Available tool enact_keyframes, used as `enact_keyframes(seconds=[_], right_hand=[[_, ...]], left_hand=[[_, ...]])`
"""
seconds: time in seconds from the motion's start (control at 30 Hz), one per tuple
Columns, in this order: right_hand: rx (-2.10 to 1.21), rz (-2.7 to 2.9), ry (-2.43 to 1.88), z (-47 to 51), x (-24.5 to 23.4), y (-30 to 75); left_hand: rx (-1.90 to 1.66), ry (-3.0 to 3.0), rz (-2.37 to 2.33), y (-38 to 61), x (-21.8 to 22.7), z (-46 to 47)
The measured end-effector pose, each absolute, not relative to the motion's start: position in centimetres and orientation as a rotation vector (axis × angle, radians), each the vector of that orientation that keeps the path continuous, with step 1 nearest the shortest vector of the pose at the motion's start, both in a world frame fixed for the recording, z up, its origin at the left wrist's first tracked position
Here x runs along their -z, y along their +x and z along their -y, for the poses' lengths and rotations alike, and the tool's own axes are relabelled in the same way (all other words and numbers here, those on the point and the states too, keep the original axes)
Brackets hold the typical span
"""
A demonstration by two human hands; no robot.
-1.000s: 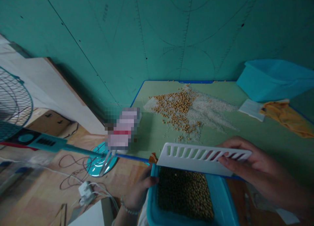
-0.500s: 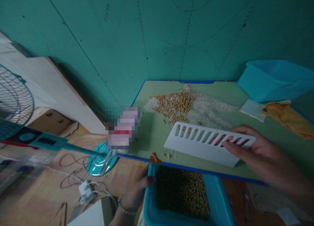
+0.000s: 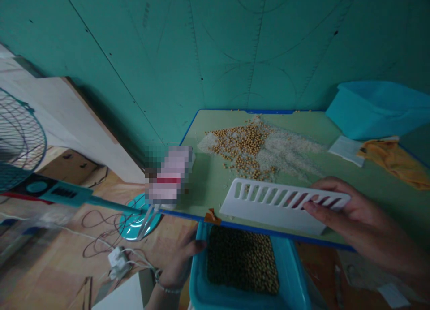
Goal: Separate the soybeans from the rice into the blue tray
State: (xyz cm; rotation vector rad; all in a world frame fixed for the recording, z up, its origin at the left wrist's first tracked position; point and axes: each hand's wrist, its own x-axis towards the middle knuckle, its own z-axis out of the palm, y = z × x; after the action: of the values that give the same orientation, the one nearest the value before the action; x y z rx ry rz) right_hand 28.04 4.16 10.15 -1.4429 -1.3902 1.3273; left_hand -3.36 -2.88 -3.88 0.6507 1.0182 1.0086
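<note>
Back toward the counter [image 3: 208, 184] edge comes my slotted scraper [image 3: 275, 204].
Right hand [image 3: 339, 211] fingers pinch it upright for raking; left hand [image 3: 181, 263] grips the bin [image 3: 196, 274] rim below.

A smooth white plastic slotted board [image 3: 282, 204] and a glossy blue plastic tub [image 3: 295, 283] are seen. The green table top [image 3: 208, 184] looks matt; the yellow cloth [image 3: 393, 162] appears soft and crumpled.
</note>
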Motion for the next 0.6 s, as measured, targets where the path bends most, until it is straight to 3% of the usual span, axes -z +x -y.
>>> enact_keyframes(seconds=[0.6], right_hand=[[-1.390,1.356,-1.431,-4.52,-10.11,27.43]], left_hand=[[-1.082,0.566,-1.009,-2.45,2.87,3.43]])
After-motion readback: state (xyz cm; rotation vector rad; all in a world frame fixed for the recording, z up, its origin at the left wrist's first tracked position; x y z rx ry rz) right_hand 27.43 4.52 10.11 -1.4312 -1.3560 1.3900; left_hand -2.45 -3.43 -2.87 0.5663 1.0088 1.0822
